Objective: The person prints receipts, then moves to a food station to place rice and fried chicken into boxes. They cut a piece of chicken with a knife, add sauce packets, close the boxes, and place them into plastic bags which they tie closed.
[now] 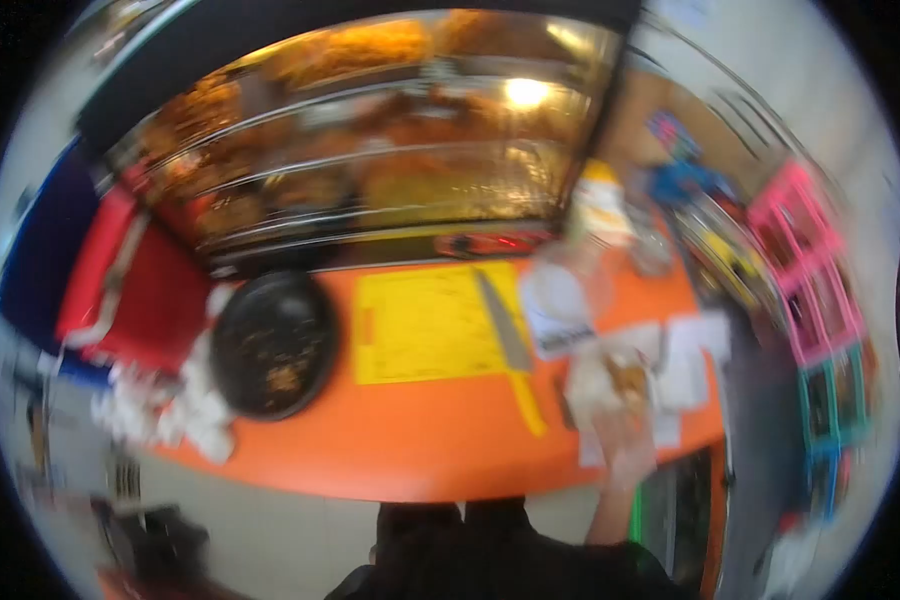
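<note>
My right hand (624,442) reaches in over the right end of the orange table, its fingers smeared by motion. Right at the fingertips is a pale, see-through bundle like a plastic bag (592,384), with something brown (630,380) at its side; I cannot tell whether the hand grips it. White papers (682,375) lie around and under it. To the left, a knife (506,325) with a yellow handle rests across the right side of a yellow cutting board (420,325), its handle past the board's edge. My left hand is out of view.
A round black pan (275,345) with brown crumbs stands left on the orange table (410,450), near white crumpled bags (205,410). Behind is a lit glass food cabinet (370,150). Clear bowl-like containers (567,285) sit back right; pink baskets (800,240) stand further right.
</note>
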{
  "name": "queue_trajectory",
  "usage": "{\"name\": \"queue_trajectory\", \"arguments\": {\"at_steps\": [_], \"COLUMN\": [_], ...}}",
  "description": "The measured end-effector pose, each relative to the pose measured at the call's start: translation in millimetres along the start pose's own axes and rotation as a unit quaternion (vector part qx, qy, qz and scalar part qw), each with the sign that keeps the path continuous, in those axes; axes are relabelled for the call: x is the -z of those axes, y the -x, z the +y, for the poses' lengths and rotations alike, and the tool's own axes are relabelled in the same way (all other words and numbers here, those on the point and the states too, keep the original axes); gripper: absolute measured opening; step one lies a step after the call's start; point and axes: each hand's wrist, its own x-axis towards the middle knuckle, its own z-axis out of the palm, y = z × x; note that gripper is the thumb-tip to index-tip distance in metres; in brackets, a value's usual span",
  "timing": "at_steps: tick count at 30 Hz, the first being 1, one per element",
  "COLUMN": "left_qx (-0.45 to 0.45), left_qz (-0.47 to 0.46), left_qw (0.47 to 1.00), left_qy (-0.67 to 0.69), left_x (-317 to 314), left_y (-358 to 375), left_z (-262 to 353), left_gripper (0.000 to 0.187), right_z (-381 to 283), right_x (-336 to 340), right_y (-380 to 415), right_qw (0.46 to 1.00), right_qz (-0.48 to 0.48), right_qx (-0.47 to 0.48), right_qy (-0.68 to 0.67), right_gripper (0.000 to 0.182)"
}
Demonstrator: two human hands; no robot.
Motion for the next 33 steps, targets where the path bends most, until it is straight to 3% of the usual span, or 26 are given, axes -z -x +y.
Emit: {"name": "queue_trajectory", "arguments": {"at_steps": [1, 2, 8, 9, 10, 11, 12, 13, 14, 16, 18, 19, 21, 22, 24, 25, 27, 28, 29, 31, 32, 33], "left_qx": [-0.009, -0.017, -0.076, -0.079, -0.051, -0.024, -0.028, -0.028, -0.039, -0.050, -0.031, -0.009, 0.048, 0.061, 0.070, 0.072, 0.065, 0.059, 0.051, 0.032, 0.020, 0.013], "left_qz": [0.025, 0.046, 0.068, 0.069, 0.063, 0.055, 0.047, 0.044, 0.056, 0.076, 0.094, 0.114, 0.099, 0.102, 0.088, 0.078, 0.053, 0.039, 0.024, -0.012, -0.033, -0.049], "left_qw": [1.000, 0.998, 0.991, 0.990, 0.995, 0.998, 0.998, 0.998, 0.996, 0.992, 0.989, 0.984, 0.966, 0.966, 0.970, 0.973, 0.978, 0.981, 0.984, 0.987, 0.987, 0.986], "left_qy": [0.017, 0.034, 0.086, 0.093, 0.055, 0.016, 0.033, 0.035, 0.053, 0.083, 0.111, 0.136, 0.234, 0.232, 0.215, 0.206, 0.190, 0.180, 0.170, 0.156, 0.156, 0.157], "left_x": [3.1, 3.5, 25.5, 27.1, 27.5, 22.9, 24.2, 30.6, 36.0, 50.4, 66.2, 70.9, 74.8, 77.3, 85.4, 88.8, 91.3, 94.1, 96.5, 99.7, 101.6, 106.2], "left_y": [4.3, 6.0, -35.9, -40.0, -38.1, -26.3, -26.0, -31.1, -38.9, -53.3, -65.8, -71.5, -47.2, -52.7, -76.3, -90.5, -115.2, -120.9, -121.6, -117.9, -119.4, -118.8], "left_z": [-1.1, -1.4, 41.9, 63.7, 86.5, 121.8, 144.8, 155.9, 166.3, 180.0, 174.5, 174.8, 185.7, 176.1, 145.5, 125.1, 94.1, 83.0, 75.6, 69.7, 65.9, 60.0], "left_gripper": [0.030, 0.030, 0.033, 0.033, 0.035, 0.038, 0.039, 0.039, 0.039, 0.040, 0.037, 0.035, 0.062, 0.060, 0.056, 0.055, 0.051, 0.050, 0.048, 0.045, 0.044, 0.043], "right_z": [23.9, 48.9, 201.3, 244.4, 294.1, 327.1, 370.1, 398.1, 438.6, 498.4, 547.3, 570.3, 607.2, 614.2, 619.8, 617.5, 599.3, 583.9, 574.1, 546.1, 526.7, 504.3], "right_x": [-97.9, -113.6, -153.3, -211.3, -283.8, -325.0, -353.3, -404.0, -437.3, -508.3, -548.7, -565.4, -582.7, -582.2, -578.2, -575.0, -566.2, -559.6, -539.9, -492.0, -467.9, -436.6], "right_y": [11.1, -15.1, -88.0, -71.5, -51.8, -54.6, -78.7, -68.7, -79.0, -95.3, -118.9, -138.0, -171.4, -169.2, -160.3, -152.5, -124.3, -112.5, -117.0, -126.1, -114.2, -101.7], "right_qw": [0.917, 0.902, 0.809, 0.916, 0.866, 0.698, 0.554, 0.461, 0.463, 0.302, 0.226, 0.224, 0.329, 0.328, 0.413, 0.409, 0.165, 0.310, 0.310, 0.227, 0.299, 0.378], "right_qz": [-0.150, -0.161, -0.415, -0.362, -0.248, -0.429, -0.460, -0.497, -0.518, -0.459, -0.370, -0.368, -0.338, -0.335, -0.336, -0.330, -0.370, -0.435, -0.426, -0.452, -0.446, -0.422], "right_qx": [-0.254, -0.298, -0.339, -0.139, 0.089, 0.229, 0.327, 0.423, 0.447, 0.424, 0.545, 0.547, 0.357, 0.354, 0.385, 0.383, 0.500, 0.418, 0.408, 0.657, 0.631, 0.534], "right_qy": [-0.270, -0.268, -0.241, 0.101, 0.426, 0.526, 0.612, 0.601, 0.564, 0.720, 0.718, 0.718, 0.807, 0.810, 0.754, 0.759, 0.765, 0.735, 0.746, 0.559, 0.560, 0.628], "right_gripper": [0.049, 0.049, 0.043, 0.037, 0.032, 0.026, 0.026, 0.027, 0.026, 0.023, 0.020, 0.020, 0.032, 0.032, 0.014, 0.014, 0.030, 0.032, 0.032, 0.032, 0.036, 0.041]}}
